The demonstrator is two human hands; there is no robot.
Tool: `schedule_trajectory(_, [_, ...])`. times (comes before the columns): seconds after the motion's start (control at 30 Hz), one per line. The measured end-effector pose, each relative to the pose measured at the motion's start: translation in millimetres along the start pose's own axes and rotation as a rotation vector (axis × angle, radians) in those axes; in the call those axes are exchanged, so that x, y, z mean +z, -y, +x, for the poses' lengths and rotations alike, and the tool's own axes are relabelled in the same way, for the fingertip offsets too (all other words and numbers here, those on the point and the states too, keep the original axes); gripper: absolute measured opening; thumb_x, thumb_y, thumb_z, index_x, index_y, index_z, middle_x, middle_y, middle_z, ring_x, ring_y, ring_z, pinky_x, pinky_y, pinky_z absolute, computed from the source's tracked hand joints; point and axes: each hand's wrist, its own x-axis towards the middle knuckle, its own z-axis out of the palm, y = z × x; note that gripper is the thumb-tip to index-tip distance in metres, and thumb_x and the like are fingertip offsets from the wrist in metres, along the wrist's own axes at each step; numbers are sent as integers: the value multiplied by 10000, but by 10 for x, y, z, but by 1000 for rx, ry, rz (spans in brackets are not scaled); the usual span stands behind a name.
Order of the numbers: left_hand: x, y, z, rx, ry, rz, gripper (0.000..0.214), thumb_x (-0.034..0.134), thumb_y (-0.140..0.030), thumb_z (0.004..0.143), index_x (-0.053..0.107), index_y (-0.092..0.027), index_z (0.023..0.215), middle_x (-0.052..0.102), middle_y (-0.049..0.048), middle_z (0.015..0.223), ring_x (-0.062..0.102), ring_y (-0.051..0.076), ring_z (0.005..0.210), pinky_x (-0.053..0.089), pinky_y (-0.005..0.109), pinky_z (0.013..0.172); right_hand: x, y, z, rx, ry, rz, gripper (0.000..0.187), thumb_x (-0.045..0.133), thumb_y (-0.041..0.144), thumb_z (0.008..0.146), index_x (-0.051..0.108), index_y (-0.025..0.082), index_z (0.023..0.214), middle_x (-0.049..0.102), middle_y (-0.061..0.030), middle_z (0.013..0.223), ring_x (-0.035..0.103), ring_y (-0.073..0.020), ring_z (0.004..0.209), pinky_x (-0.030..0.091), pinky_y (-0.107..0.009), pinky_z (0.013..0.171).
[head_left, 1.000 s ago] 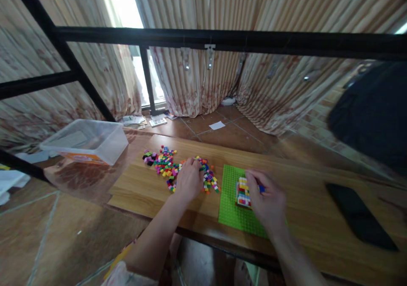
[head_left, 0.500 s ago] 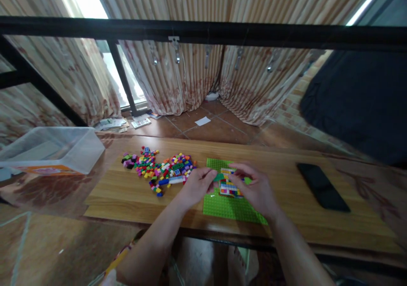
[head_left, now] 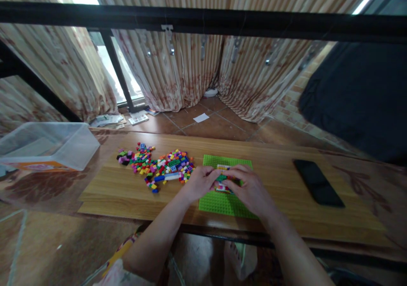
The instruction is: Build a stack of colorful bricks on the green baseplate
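Observation:
A bright green baseplate (head_left: 241, 164) lies on the wooden table (head_left: 280, 184). On it stands a small stack of many-coloured bricks (head_left: 223, 178), mostly covered by my hands. My left hand (head_left: 200, 183) pinches a small green brick at the stack's left side, fingers closed. From the right, my right hand (head_left: 249, 188) curls over the stack and grips it. A loose pile of small coloured bricks (head_left: 155, 165) is spread on the table left of the baseplate.
A clear plastic tub (head_left: 47, 146) stands at the far left. A black phone (head_left: 318, 187) lies on the table at the right. A black metal bar (head_left: 203, 21) crosses overhead. Curtains and tiled floor with papers lie beyond the table.
My left hand left the loose brick pile and came to the stack with a small green brick. Both hands have closed in on the stack. The camera view turned left and down.

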Motion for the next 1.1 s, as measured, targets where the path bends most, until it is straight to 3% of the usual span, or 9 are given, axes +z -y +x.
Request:
schedule_trajectory(0.23, [-53,-29,-6,-25,-107,91,386,441,-418,876,543,-175,594,502,-37,488,459,94,451,327,210,466,28,-62,5,4,-66,-115,101,708,261,776,747,255,868,657,-49,932,595,-238,925,483,-425,849])
schedule_trajectory(0.5, [-22,-32,-17,13,-76,98,306,495,-344,848,544,-171,600,480,-50,485,425,89,460,295,215,475,28,-62,13,86,-93,-94,90,689,257,757,718,239,839,645,-47,933,597,-231,908,481,-423,847])
schedule_trajectory(0.6, [-11,-1,5,5,-72,85,289,502,-338,847,556,-169,619,505,-45,507,445,91,474,307,215,480,-3,-56,7,123,-97,-59,121,680,301,773,712,234,870,655,-50,958,599,-226,921,477,-418,860])
schedule_trajectory(0.83, [16,41,51,-37,-99,72,233,544,-329,831,615,-156,692,532,-41,513,479,101,482,322,215,472,78,-165,27,210,-250,-70,321,565,448,863,688,205,1034,672,-122,1046,596,-278,1028,449,-485,932])
schedule_trajectory(1.1, [50,44,53,-49,-128,16,276,582,-375,826,600,-155,660,525,-45,474,466,90,444,322,209,453,253,-248,43,298,-156,-33,480,563,531,844,664,153,1122,669,-165,1090,613,-289,1029,467,-485,931])
